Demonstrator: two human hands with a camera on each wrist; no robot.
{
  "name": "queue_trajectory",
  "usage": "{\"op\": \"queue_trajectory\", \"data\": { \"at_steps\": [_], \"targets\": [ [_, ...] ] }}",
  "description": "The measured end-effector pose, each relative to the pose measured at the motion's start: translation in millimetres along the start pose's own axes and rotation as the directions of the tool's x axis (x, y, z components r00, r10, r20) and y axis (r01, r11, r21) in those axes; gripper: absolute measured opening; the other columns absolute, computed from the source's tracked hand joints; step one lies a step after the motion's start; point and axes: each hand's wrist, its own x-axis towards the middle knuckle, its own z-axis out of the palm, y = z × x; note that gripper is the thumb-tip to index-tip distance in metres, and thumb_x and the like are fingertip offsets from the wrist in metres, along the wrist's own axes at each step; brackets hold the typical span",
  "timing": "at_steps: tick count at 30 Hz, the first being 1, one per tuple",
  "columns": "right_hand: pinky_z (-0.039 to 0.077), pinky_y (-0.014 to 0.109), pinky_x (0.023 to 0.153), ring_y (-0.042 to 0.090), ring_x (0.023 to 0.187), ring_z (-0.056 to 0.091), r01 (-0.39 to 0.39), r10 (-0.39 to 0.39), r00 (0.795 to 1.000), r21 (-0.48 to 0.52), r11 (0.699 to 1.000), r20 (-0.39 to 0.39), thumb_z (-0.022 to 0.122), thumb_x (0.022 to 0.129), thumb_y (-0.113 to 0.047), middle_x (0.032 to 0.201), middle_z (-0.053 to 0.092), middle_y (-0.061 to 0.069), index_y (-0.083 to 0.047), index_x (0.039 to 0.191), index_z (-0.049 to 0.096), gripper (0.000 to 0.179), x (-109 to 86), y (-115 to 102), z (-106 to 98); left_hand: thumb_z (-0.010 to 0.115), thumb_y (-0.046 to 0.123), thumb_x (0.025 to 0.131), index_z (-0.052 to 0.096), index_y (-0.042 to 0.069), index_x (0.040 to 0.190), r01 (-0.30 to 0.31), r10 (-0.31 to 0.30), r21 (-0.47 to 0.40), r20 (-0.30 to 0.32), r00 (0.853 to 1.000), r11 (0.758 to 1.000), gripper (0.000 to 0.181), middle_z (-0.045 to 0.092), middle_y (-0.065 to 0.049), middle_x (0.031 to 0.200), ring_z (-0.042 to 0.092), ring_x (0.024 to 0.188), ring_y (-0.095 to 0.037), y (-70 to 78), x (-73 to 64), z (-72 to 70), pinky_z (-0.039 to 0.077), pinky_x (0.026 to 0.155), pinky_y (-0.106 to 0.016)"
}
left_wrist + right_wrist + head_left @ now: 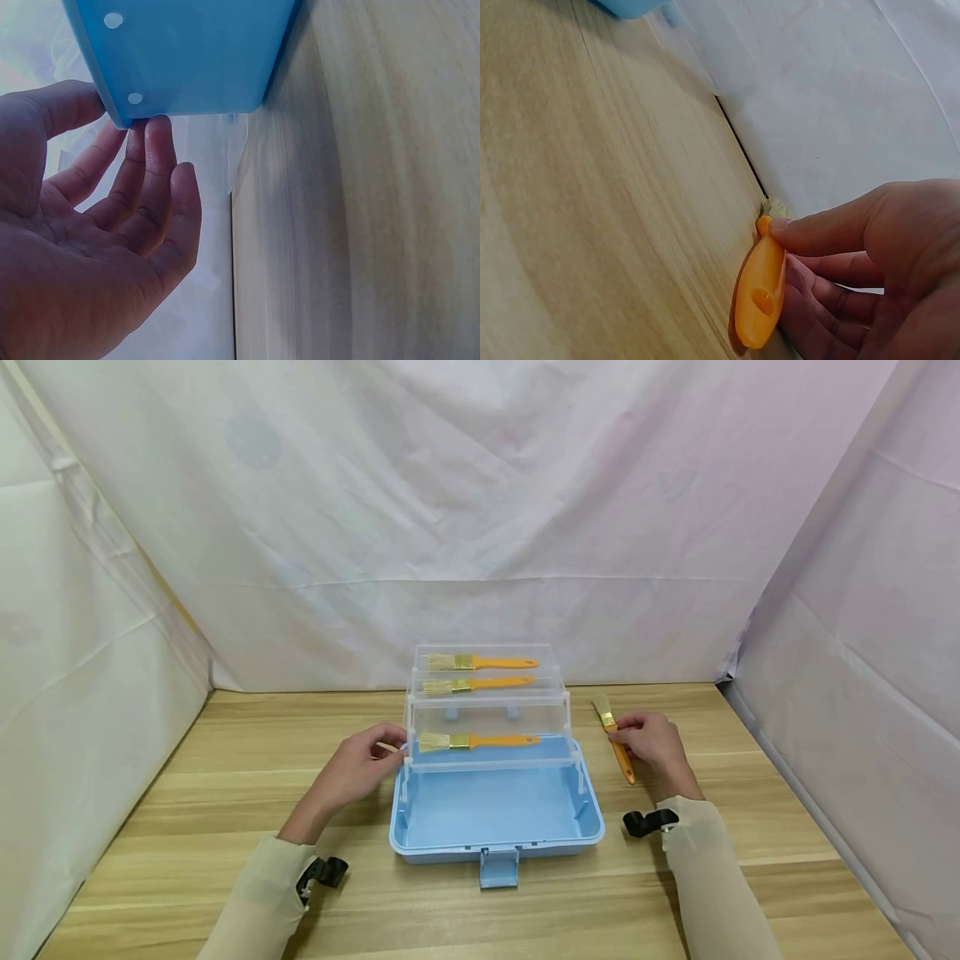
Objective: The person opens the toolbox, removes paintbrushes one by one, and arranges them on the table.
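A light blue toolbox stands open on the table with its clear folding trays raised. One paintbrush with an orange handle lies in the top part, another paintbrush just below it, and a third paintbrush in the lower tray. At the box's back left corner is my left hand; its thumb and fingertips hold the blue rim from both sides. To the right of the box, my right hand pinches a fourth paintbrush by its orange handle, bristles pointing away from me.
The box's front latch hangs down toward me. White cloth encloses the wooden table at the back and both sides. A black wrist mount sits on each sleeve.
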Motion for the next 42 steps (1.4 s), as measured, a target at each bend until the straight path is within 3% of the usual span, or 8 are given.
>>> {"op": "queue_trajectory", "data": {
  "at_steps": [32,36,42],
  "targets": [
    [0.061,0.03,0.069,0.027,0.086,0.071,-0.013,0.013,1.0,-0.003,1.0,-0.005,0.075,0.104,-0.021,0.117,0.073,0.024,0.006,0.128,0.073,0.035,-1.1,2,-5,0.068,0.016,0.107,0.073,0.009,0.128,-0.003,0.003,0.007,0.001,1.0,1.0,0.023,0.073,-0.01,0.124,0.072,0.107,-0.027,-0.4,-0.1,0.9,0.059,0.091,-0.045],
    [0.058,0.03,0.069,0.027,0.087,0.069,0.016,-0.016,1.0,-0.018,1.0,-0.013,0.073,0.104,-0.022,0.111,0.074,0.022,0.005,0.129,0.073,0.037,-3.4,-2,-11,0.068,0.017,0.107,0.073,0.009,0.128,-0.002,0.002,0.001,0.002,1.0,1.0,0.022,0.073,-0.01,0.125,0.072,0.107,-0.027,-0.4,0.2,0.6,0.059,0.092,-0.046],
    [0.062,0.038,0.079,0.034,0.097,0.072,0.082,-0.082,0.996,0.001,0.997,-0.028,0.071,0.107,-0.024,0.118,0.074,0.023,0.005,0.133,0.071,0.04,-8.1,-12,-19,0.069,0.018,0.108,0.073,0.009,0.128,0.005,-0.005,0.001,0.001,1.0,1.0,0.023,0.073,-0.011,0.125,0.072,0.108,-0.028,-0.9,0.9,0.4,0.06,0.094,-0.048]
  ]
}}
